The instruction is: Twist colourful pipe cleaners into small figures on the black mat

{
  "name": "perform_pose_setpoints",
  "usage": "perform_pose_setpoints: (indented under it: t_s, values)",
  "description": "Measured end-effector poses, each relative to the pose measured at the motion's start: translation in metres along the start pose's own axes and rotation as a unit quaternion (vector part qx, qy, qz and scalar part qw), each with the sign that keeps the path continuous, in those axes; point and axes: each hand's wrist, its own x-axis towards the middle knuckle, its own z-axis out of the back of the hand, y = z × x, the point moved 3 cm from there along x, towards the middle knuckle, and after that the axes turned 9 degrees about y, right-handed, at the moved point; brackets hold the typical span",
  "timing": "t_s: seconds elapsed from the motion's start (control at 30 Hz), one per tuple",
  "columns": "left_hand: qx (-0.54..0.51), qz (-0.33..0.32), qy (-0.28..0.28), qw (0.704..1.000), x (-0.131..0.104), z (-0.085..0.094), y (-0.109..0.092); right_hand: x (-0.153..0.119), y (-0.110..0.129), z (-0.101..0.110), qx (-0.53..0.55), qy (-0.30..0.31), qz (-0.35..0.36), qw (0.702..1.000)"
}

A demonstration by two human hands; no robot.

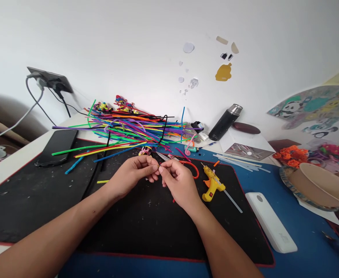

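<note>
My left hand point(136, 172) and my right hand point(181, 181) meet above a black mat point(146, 224), thumbs and fingertips pinched together. Whatever sits between the fingertips is tiny and mostly hidden; only a dark reddish speck shows. Just beyond the fingers lies a pair of scissors point(196, 171) with red-orange handles, partly covered by my right hand. A small multicoloured figure point(145, 151) rests behind my left hand. To the right of my right hand is a yellow glue gun point(214, 184) with a clear glue stick in its back end.
A heap of coloured pipe cleaners point(123, 129) spreads along the wall. At left lies a black phone point(58, 146). A black flask point(225, 122), loose glue sticks point(238, 162), a white power bank point(270, 222) and a tan bowl point(322, 185) occupy the right side.
</note>
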Motion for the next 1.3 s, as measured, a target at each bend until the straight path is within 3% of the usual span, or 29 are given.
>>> perform_pose_setpoints:
  t_s: [0.43,0.87,1.13,1.3]
  values:
    - [0.01,-0.001,-0.026,1.0,0.0008,0.0029,-0.0007,-0.0009,0.0027,0.0016,-0.095,-0.001,-0.005,0.995]
    - [0.138,0.007,-0.021,0.99,-0.0034,0.0022,-0.0088,-0.0016,0.0052,0.0013,-0.141,0.007,-0.007,0.99]
    - [0.076,0.009,-0.021,0.997,-0.0017,0.003,-0.0064,-0.0019,0.0035,0.0032,-0.055,0.01,-0.01,0.998]
    - [0.091,0.003,-0.021,0.996,-0.0021,0.0013,-0.0093,-0.0019,0.0034,0.0027,-0.04,0.01,-0.012,0.999]
